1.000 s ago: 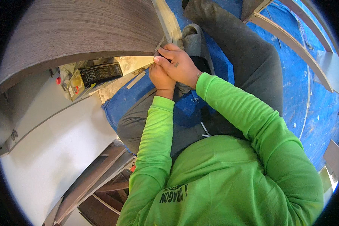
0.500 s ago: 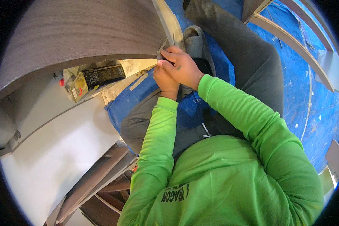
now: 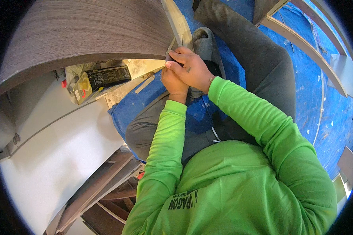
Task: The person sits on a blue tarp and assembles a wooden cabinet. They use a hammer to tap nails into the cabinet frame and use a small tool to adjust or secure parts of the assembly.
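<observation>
Two hands [image 3: 184,72] pressed shut at grey panel [image 3: 86,31] corner; black-labelled yellow bottle [image 3: 100,80] left.

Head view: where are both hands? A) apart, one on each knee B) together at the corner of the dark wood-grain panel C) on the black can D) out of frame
B: the right hand overlaps the left hand, both pressed at the lower corner of the dark wood-grain panel; the black can lies untouched to the left.

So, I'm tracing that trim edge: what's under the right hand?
The right hand lies over the left hand at the wood-grain panel corner. Whatever the fingers pinch there is covered.
</observation>
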Motion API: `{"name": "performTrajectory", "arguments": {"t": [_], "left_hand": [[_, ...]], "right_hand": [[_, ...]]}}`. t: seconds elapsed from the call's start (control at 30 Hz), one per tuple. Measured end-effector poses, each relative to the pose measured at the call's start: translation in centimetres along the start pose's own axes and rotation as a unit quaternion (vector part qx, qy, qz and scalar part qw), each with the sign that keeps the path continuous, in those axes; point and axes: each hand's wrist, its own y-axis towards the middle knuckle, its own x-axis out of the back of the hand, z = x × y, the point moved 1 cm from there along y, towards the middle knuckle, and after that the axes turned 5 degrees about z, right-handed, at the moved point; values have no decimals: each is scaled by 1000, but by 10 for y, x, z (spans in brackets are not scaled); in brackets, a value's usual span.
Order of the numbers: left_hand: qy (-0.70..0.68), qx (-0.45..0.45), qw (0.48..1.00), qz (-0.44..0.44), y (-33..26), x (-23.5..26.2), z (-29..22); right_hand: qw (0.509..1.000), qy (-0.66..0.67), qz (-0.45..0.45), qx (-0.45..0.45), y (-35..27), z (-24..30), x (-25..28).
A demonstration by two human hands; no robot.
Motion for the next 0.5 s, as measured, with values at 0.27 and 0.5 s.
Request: {"name": "performTrajectory", "arguments": {"t": [0.27, 0.5], "left_hand": [[-31, -6, 999, -21, 3, 3, -9], [-40, -14, 998, -39, 4, 5, -10]], "right_hand": [[1000, 8, -21, 17, 0, -1, -1], [1000, 3, -12, 14, 3, 1, -1]]}}
